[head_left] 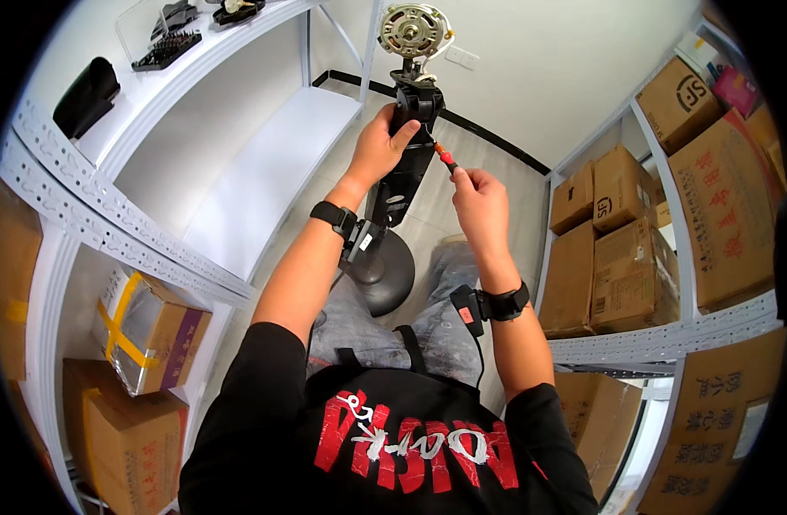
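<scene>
A stand fan rises in front of me, its round metal motor (410, 31) bare at the top with white wires at its side. Below the motor is the fan's black neck (421, 105). My left hand (380, 148) is wrapped round the neck from the left, thumb across its front. My right hand (481, 204) is closed round a red-and-black screwdriver (446, 157). The screwdriver's tip end points up and left to the neck's right side; I cannot tell whether it touches. The fan's dark post (397, 196) runs down to a round black base (389, 276) beside my legs.
White metal shelving (239, 172) stands at left, with a black bit case (166, 51) and a black plastic cover (86, 96) on top. Cardboard boxes (625, 275) fill the right shelves. More boxes (123, 438) sit at lower left. A pale wall (531, 77) closes the far side.
</scene>
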`<state>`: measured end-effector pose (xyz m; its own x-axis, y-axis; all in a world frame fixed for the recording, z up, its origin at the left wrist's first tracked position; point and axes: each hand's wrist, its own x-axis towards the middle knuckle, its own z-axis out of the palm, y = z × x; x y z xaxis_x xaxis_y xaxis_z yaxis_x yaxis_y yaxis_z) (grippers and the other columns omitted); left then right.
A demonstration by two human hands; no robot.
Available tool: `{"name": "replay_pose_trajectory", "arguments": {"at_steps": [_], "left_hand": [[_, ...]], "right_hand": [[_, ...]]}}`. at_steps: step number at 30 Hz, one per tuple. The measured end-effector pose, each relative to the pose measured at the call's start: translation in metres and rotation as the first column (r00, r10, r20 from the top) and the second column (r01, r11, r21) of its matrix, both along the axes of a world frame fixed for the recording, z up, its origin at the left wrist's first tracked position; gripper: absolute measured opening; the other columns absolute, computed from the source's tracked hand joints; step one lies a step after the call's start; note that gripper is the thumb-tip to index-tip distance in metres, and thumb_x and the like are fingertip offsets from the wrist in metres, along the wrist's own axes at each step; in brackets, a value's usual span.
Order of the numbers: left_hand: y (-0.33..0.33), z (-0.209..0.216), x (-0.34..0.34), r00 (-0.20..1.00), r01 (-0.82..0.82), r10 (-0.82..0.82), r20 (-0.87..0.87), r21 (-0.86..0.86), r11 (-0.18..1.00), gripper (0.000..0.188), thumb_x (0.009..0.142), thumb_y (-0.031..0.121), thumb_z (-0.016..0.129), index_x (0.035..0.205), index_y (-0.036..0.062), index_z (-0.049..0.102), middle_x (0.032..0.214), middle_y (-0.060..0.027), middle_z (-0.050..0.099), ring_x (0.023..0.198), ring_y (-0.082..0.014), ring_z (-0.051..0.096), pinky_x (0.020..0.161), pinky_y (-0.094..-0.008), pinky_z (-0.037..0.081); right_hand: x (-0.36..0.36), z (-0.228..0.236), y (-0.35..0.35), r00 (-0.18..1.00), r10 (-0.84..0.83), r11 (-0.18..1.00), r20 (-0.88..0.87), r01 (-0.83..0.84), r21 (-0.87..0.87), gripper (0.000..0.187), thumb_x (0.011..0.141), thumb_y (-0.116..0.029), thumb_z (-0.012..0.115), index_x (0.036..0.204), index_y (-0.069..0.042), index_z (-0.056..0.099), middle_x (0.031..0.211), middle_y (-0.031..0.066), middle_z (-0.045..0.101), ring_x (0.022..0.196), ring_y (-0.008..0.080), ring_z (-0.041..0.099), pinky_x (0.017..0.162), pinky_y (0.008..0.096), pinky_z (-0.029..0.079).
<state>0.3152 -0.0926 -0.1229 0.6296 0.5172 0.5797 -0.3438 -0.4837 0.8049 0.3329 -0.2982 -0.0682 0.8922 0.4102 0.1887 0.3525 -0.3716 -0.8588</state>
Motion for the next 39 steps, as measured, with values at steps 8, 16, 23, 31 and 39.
{"name": "replay_pose_trajectory", "arguments": {"at_steps": [8,16,23,31,39], "left_hand": [[-0.003,-0.001,0.004,0.999,0.022,-0.021,0.044,-0.022,1.000,0.058,0.093,0.049,0.067,0.119,-0.0021,0.059,0.104,-0.0187,0.071,0.095,-0.0314,0.068,0.086,-0.0369,0.051],[-0.001,-0.002,0.001,0.998,0.035,-0.035,0.045,-0.001,0.999,0.058,0.095,0.051,0.065,0.116,-0.0026,0.058,0.101,-0.0134,0.067,0.093,-0.0214,0.062,0.088,-0.0344,0.048],[-0.004,-0.001,0.001,0.998,0.022,-0.021,0.061,-0.013,1.000,0.059,0.095,0.051,0.064,0.119,-0.0032,0.058,0.103,-0.0145,0.068,0.096,-0.0230,0.063,0.090,-0.0347,0.048],[-0.002,-0.001,-0.001,1.000,0.009,-0.010,0.018,0.003,1.000,0.060,0.094,0.052,0.064,0.118,-0.0031,0.058,0.101,-0.0131,0.068,0.094,-0.0222,0.062,0.089,-0.0345,0.048],[-0.005,0.000,-0.001,0.999,0.028,-0.027,0.043,-0.025,0.999,0.062,0.094,0.052,0.065,0.119,-0.0042,0.057,0.101,-0.0133,0.067,0.094,-0.0213,0.062,0.088,-0.0341,0.048]], "right_hand": [[-0.011,-0.016,0.000,0.745,-0.034,0.995,0.667,0.087,-0.046,0.016,0.088,-0.016,0.070,0.097,-0.003,0.068,0.075,0.0157,0.064,0.065,0.0358,0.062,0.059,0.0420,0.048],[-0.011,0.001,-0.002,0.961,-0.016,0.970,0.274,0.081,-0.227,0.016,0.091,-0.018,0.067,0.091,-0.002,0.067,0.075,0.0182,0.065,0.067,0.0376,0.063,0.061,0.0440,0.049],[-0.019,-0.004,0.003,0.809,-0.077,0.990,0.583,0.129,-0.048,0.018,0.091,-0.020,0.067,0.088,-0.002,0.065,0.073,0.0175,0.064,0.065,0.0379,0.062,0.060,0.0466,0.047],[-0.019,0.002,0.002,0.954,-0.068,0.992,0.292,0.097,-0.086,0.020,0.093,-0.022,0.063,0.090,-0.002,0.065,0.069,0.0159,0.064,0.061,0.0383,0.059,0.060,0.0467,0.046],[-0.012,-0.009,0.001,0.784,-0.052,0.996,0.619,0.087,-0.026,0.019,0.093,-0.022,0.062,0.093,-0.003,0.064,0.068,0.0155,0.064,0.062,0.0393,0.060,0.060,0.0465,0.047]]}}
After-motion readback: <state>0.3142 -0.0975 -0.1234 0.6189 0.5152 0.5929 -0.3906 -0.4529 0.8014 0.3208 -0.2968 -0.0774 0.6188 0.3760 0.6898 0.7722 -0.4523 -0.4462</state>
